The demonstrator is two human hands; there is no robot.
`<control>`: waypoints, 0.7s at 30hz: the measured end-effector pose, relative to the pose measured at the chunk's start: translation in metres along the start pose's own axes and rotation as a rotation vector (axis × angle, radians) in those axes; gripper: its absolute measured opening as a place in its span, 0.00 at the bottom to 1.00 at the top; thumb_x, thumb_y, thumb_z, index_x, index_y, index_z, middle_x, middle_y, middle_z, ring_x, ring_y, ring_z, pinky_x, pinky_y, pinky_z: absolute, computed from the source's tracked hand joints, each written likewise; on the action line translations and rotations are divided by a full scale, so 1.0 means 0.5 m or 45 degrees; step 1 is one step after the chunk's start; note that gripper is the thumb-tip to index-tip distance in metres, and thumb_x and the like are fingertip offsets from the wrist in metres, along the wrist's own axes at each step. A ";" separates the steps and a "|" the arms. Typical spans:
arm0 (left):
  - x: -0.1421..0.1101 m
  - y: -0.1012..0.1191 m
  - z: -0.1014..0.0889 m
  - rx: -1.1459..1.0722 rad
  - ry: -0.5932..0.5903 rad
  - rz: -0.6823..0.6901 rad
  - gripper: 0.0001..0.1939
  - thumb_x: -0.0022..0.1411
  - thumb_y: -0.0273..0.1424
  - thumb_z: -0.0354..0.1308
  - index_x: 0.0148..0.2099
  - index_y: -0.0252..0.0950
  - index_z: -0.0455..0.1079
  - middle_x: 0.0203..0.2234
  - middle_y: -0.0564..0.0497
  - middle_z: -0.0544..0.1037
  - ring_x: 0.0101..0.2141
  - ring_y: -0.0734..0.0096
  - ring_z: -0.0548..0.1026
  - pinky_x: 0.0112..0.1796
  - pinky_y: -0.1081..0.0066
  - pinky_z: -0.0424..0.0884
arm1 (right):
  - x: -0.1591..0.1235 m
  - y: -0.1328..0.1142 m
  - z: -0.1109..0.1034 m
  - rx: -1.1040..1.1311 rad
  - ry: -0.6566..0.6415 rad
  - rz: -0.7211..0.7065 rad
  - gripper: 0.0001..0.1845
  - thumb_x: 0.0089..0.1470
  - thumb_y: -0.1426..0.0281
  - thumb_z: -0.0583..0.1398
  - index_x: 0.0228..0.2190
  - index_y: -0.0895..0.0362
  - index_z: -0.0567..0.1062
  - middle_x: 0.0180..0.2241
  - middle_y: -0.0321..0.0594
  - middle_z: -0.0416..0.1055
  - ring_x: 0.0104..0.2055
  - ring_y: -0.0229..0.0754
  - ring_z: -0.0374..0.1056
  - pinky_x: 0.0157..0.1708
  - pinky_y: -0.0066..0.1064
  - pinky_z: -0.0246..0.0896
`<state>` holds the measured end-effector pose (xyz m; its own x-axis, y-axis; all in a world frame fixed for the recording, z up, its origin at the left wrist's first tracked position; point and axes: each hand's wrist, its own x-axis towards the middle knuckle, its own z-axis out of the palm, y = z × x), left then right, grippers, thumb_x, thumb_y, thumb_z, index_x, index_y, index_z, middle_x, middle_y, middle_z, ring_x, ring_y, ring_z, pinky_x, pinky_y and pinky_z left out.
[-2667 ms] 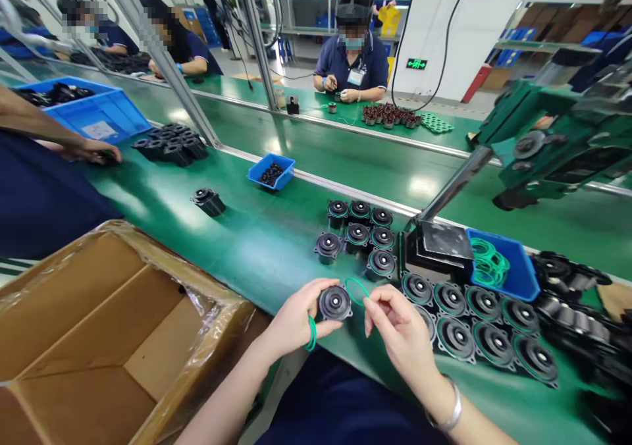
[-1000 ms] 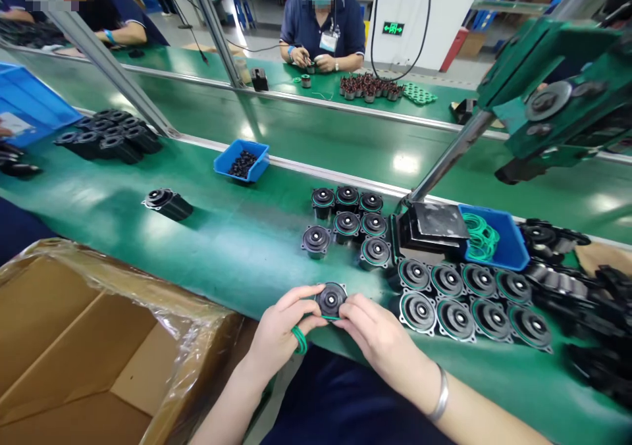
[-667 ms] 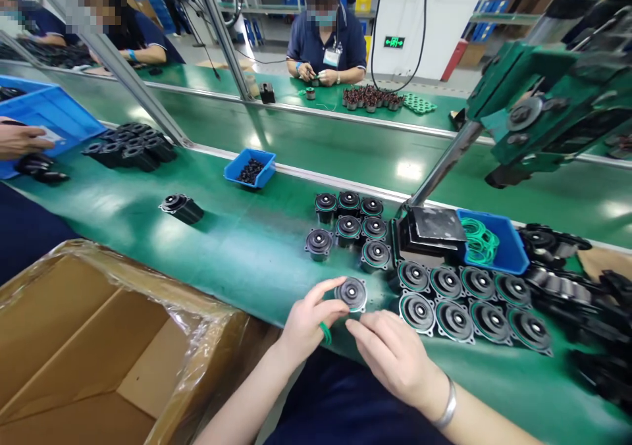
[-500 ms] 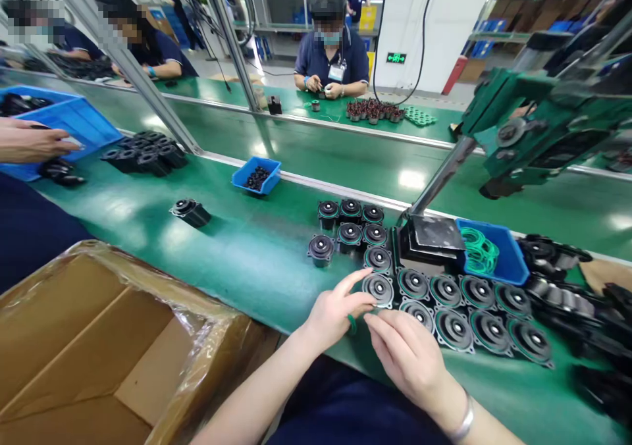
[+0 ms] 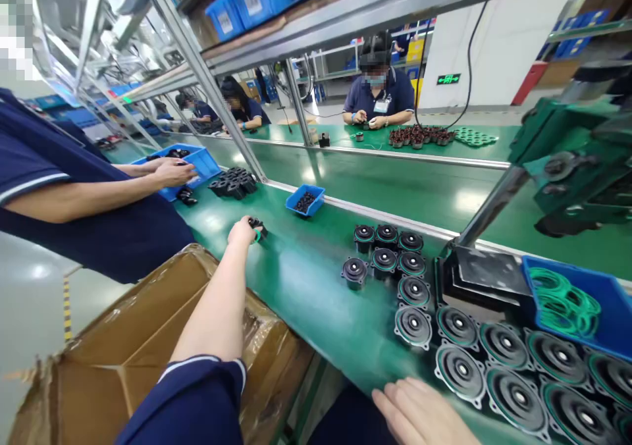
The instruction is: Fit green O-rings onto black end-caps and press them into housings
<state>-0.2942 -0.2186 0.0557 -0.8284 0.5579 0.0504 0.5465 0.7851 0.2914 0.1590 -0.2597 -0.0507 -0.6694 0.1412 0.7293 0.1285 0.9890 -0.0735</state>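
Note:
My left hand reaches far out over the green bench, its fingers round a lone black motor housing. Green rubber rings hang on a finger of that hand. By the bench's near edge lies my right hand, holding nothing, its fingers stretched out flat and partly cut off by the frame. Beyond it stand rows of black motor housings with round stepped tops, several showing a green ring. One housing sits a little apart, left of the group.
A blue bin holds green rings beside a green press. A small blue tray of black parts stands near the rail. An open cardboard box is at lower left. A co-worker's hands are at a blue crate.
A green ring was put on a housing, which my left hand then set down at the end of the rows. My left hand has since moved far left to the lone housing; my right drew back.

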 end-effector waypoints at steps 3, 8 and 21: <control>-0.015 -0.024 0.013 0.054 -0.123 0.125 0.18 0.65 0.34 0.60 0.55 0.32 0.68 0.48 0.42 0.75 0.46 0.59 0.76 0.47 0.55 0.74 | -0.005 0.007 0.003 0.032 0.013 0.021 0.20 0.69 0.75 0.46 0.40 0.58 0.77 0.31 0.35 0.80 0.31 0.37 0.76 0.37 0.32 0.70; -0.128 -0.027 0.021 -0.024 -0.454 0.543 0.26 0.52 0.21 0.68 0.54 0.33 0.70 0.45 0.50 0.79 0.47 0.59 0.76 0.49 0.67 0.71 | -0.008 0.013 0.006 0.155 -0.011 0.036 0.15 0.65 0.79 0.50 0.43 0.62 0.77 0.33 0.41 0.79 0.34 0.39 0.76 0.40 0.33 0.73; -0.408 0.055 0.141 -0.642 -1.107 1.318 0.28 0.63 0.25 0.61 0.63 0.49 0.65 0.64 0.49 0.64 0.62 0.61 0.64 0.60 0.62 0.63 | 0.018 0.001 0.006 0.423 -0.374 0.581 0.25 0.65 0.73 0.53 0.62 0.61 0.56 0.60 0.58 0.58 0.53 0.44 0.69 0.52 0.37 0.73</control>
<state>-0.1015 -0.2920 -0.0137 0.3419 0.9355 -0.0895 0.5911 -0.1400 0.7944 0.1508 -0.2577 -0.0460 -0.7799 0.5113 0.3610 0.2458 0.7806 -0.5746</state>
